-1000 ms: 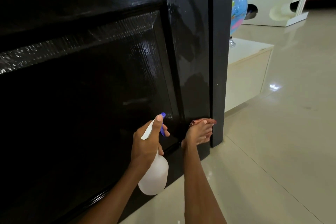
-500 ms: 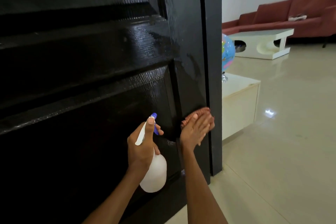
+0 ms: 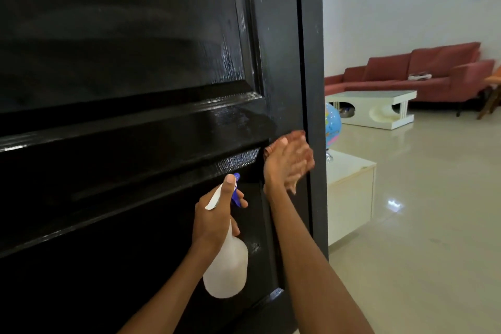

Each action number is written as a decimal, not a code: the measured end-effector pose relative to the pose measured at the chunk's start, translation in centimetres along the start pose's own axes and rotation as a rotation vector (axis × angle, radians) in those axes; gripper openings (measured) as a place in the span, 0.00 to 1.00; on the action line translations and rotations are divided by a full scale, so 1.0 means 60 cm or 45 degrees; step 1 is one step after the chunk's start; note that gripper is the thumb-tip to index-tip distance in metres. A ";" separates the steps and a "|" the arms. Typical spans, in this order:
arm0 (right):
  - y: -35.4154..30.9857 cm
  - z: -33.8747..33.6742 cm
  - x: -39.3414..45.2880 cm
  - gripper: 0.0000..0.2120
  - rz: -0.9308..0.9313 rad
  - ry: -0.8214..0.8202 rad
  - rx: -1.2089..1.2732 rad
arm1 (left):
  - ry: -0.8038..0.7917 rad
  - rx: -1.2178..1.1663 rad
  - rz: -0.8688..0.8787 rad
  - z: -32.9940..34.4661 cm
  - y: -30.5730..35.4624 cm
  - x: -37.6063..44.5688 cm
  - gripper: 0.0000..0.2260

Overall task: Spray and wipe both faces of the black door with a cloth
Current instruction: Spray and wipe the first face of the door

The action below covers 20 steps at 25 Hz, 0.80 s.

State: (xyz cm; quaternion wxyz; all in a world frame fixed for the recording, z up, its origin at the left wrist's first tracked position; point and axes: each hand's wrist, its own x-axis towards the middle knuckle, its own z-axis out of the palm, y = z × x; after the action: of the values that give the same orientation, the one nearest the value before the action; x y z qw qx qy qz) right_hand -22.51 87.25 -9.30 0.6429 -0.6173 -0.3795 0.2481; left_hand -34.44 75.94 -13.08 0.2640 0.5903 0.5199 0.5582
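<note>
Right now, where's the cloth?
In the head view, the reddish cloth is under the right hand, pressed flat against the black door near its right edge, up and right of the spray bottle that the left hand holds.

A home living room: red sofa, white coffee table, tiled floor.

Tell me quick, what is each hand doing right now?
Left hand: fingers curled round the white spray bottle, holding it.
Right hand: fingers straight, pressing a reddish cloth flat against the black door.
</note>
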 end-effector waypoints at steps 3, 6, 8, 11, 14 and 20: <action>-0.095 0.019 0.027 0.28 -0.419 -0.074 -0.125 | 0.014 -0.056 0.053 -0.021 0.054 0.014 0.30; -0.066 0.018 0.047 0.29 -0.586 0.007 -0.190 | 0.025 -0.045 0.112 -0.040 0.088 0.032 0.30; 0.035 0.016 0.032 0.29 -0.297 0.066 -0.125 | 0.009 -0.039 0.128 -0.049 0.094 0.034 0.30; 0.147 0.015 0.003 0.34 0.264 -0.074 -0.096 | 0.008 -0.023 0.121 -0.051 0.091 0.031 0.30; 0.139 0.011 -0.009 0.39 0.431 -0.160 -0.181 | 0.014 -0.037 0.164 -0.049 0.104 0.039 0.29; -0.145 0.036 0.069 0.28 -0.177 0.016 0.076 | 0.061 -0.082 0.159 -0.063 0.205 0.099 0.30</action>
State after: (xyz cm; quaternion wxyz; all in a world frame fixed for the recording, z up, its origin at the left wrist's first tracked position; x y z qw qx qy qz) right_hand -23.07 90.83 -0.12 0.6792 -0.5716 -0.4097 0.2101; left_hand -35.04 76.39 1.11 0.2349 0.5993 0.4701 0.6039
